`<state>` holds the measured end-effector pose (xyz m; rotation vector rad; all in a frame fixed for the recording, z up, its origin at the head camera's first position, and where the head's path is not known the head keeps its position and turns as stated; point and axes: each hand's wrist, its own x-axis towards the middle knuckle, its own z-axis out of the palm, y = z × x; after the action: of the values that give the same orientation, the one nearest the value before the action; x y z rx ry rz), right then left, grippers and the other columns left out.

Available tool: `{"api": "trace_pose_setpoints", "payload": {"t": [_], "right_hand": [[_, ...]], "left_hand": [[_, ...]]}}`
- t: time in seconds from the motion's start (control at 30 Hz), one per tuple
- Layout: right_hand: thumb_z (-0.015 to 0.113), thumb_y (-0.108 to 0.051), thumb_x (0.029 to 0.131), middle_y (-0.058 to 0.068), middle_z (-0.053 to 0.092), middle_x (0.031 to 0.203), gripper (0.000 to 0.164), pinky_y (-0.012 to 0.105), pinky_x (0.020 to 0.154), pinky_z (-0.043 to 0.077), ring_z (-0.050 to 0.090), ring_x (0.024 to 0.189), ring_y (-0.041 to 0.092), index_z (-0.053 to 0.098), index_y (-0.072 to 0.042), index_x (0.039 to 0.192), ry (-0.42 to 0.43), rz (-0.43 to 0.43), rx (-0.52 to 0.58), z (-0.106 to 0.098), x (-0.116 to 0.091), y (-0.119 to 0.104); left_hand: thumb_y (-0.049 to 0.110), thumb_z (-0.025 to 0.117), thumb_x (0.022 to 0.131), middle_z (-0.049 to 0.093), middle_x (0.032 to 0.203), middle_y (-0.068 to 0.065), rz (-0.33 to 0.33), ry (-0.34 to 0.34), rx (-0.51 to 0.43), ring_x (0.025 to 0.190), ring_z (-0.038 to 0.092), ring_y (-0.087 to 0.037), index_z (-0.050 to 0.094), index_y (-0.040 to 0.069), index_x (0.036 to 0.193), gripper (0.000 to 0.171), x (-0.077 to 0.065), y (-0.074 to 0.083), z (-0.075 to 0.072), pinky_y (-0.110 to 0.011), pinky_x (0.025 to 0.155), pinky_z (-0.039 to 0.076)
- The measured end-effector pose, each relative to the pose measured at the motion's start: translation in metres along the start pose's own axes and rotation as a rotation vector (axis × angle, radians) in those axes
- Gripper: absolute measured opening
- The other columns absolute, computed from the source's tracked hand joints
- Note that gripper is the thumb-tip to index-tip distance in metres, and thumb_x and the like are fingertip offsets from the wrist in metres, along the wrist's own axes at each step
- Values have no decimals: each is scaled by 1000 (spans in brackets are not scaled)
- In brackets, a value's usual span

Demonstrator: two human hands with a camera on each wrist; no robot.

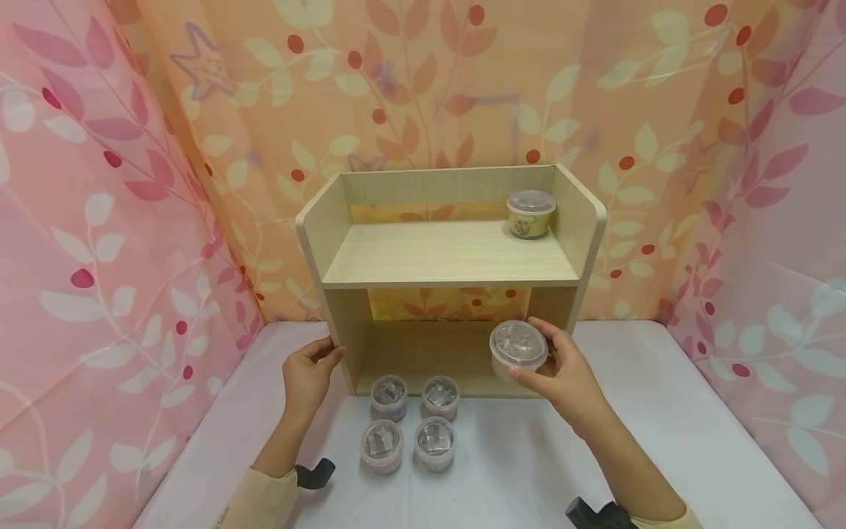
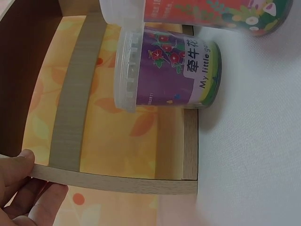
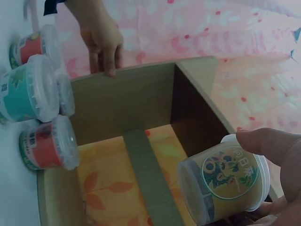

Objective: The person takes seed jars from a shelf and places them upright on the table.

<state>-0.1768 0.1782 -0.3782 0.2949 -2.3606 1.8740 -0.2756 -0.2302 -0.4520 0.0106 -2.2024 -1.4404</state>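
My right hand [image 1: 570, 382] holds a clear-lidded plastic cup [image 1: 518, 345] in front of the lower compartment's right side, thumb and fingers around it. In the right wrist view this cup shows a yellow label [image 3: 230, 174] with sunflowers, and it lies sideways in that tilted picture. My left hand [image 1: 308, 375] pinches the front edge of the left side panel [image 2: 113, 181] of a small wooden shelf [image 1: 423, 253], thumb on one face and fingers on the other. A similar yellow cup [image 1: 531, 219] stands at the right end of the upper board.
Several lidded cups stand in two rows on the white table before the shelf, among them a purple-labelled cup [image 2: 164, 68], a red-labelled cup [image 3: 47, 146] and a teal-labelled cup [image 3: 23, 89]. Floral cloth [image 1: 423, 88] hangs behind and on both sides.
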Motion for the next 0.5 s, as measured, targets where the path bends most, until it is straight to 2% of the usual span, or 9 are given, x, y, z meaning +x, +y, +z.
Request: {"api": "trace_pose_setpoints", "payload": {"t": [0.13,0.27,0.5], "right_hand": [[84,-16,85,18,42,150,90,10,93,47,46,136,34,30,-4,156,-4,30,-9,3,6,10],[85,-21,85,18,48,148,91,15,92,49,50,133,35,30,-6,157,-17,78,-38,6,10,20],[86,-22,83,19,44,149,96,43,107,46,45,137,38,28,-5,157,-35,127,-92,10,18,37]], "left_hand": [[14,83,87,79,98,-11,5,-7,1,94,73,-22,81,5,106,21,1,0,0,-9,70,53],[14,83,87,79,97,-11,0,3,15,90,73,-15,81,6,105,20,0,-2,-1,-9,69,52],[13,83,87,79,98,-12,-8,-10,2,86,72,-7,81,5,107,22,0,-2,-3,-10,69,53]]}}
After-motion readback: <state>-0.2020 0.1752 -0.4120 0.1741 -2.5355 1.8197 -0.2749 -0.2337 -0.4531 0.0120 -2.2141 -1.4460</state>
